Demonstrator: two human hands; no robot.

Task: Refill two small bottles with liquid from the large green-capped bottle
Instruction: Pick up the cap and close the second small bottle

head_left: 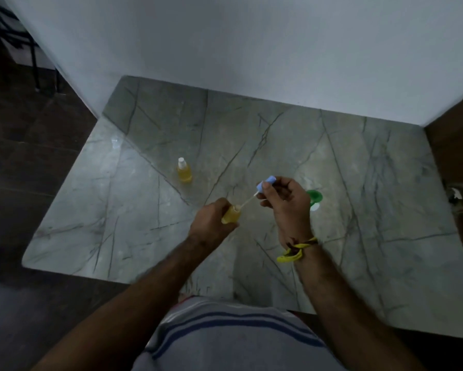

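Note:
My left hand (211, 223) grips a small bottle (231, 214) filled with yellow liquid, held above the marble table (372, 210). My right hand (284, 202) pinches a blue spray cap (265, 182); its thin white tube (247, 201) slants down to the open mouth of that bottle. A second small bottle (184, 171) with yellow liquid and a white top stands upright on the table to the far left. Just behind my right hand a green cap (315, 196) shows on the table; whatever lies under it is mostly hidden by the hand.
A white wall (251, 49) closes the table's far side. Dark floor (24, 156) lies to the left, and wooden furniture (455, 162) borders the table on the right. A yellow band (294, 251) is tied round my right wrist.

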